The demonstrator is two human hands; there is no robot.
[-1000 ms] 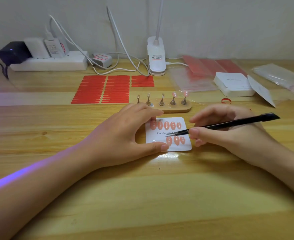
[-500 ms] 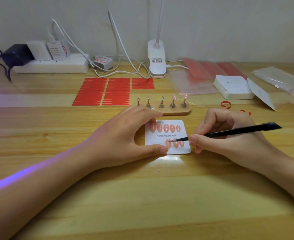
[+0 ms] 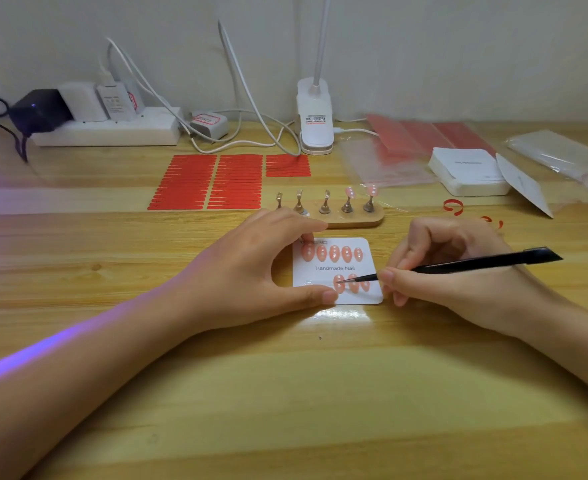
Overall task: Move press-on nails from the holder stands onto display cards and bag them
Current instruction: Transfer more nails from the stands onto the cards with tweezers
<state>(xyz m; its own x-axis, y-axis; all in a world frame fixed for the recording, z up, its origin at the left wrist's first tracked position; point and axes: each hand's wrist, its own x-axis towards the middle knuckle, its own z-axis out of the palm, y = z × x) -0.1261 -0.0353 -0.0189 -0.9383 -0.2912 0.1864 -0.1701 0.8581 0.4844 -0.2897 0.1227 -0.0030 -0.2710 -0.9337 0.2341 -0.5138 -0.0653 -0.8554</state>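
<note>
Table [image 3: 285, 393]: bears all items. Left hand [image 3: 251, 268] pinches card [image 3: 337, 268] by its left edge, flat on table. Right hand [image 3: 448, 271] grips tweezers [image 3: 458, 265], tip on a lower-row nail [image 3: 339, 284]. Stand [image 3: 337, 216] behind card holds two nails.

"Handmade Nail" printed mid display card [image 3: 334, 268]; other labels unreadable.
</note>
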